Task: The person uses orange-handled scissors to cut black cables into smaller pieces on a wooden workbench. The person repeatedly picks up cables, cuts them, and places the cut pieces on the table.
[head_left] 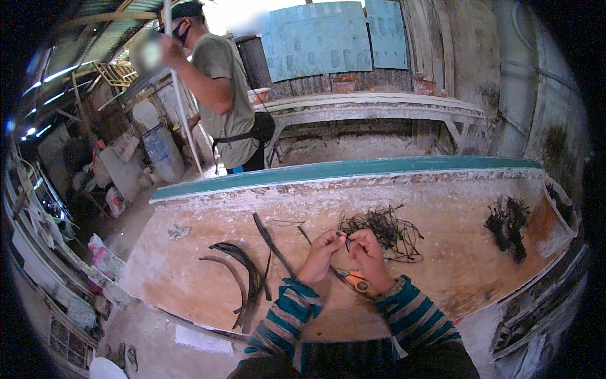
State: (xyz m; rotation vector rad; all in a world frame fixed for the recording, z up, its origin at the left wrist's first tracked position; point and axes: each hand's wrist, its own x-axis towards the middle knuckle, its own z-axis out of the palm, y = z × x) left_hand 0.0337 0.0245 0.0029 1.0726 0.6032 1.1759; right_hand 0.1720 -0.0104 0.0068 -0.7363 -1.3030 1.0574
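Note:
My left hand (320, 255) and my right hand (369, 256) meet over the middle of the table, fingertips pinched close together. Between them is a small piece of thin dark strip (346, 242), mostly covered by the fingers. A pair of orange-handled scissors (359, 282) lies by my right wrist, partly under it. Just beyond my right hand sits a loose tangle of black cords (394, 228). Several curved black rubber-like strips (254, 278) lie left of my left forearm, and a straighter black strip (271, 243) reaches toward my left wrist.
The worn wooden table (189, 237) has a raised green far edge (353, 169). Bundles of black cords (507, 226) lie right, beside a tipped whitish container (554, 218). Beyond the table, a person (230, 104) in a grey-green shirt holds a long pole (184, 120). A bench (379, 107) stands behind.

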